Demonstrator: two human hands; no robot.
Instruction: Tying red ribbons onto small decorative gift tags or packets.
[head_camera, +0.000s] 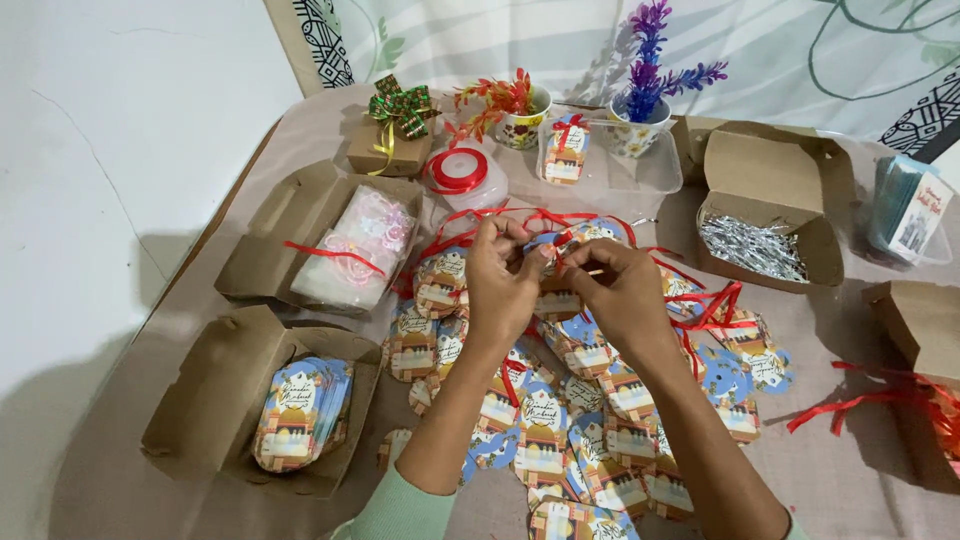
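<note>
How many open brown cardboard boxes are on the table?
4 open: one with stacked cards at near left, one with pink packets behind it, one with silver pieces at far right, one cut off at the right edge.

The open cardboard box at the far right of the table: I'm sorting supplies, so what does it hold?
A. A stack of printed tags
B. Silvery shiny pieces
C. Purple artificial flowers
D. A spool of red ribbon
B: the open cardboard box shows a heap of silvery shiny pieces on its floor, with no ribbon, tags or flowers inside.
</note>
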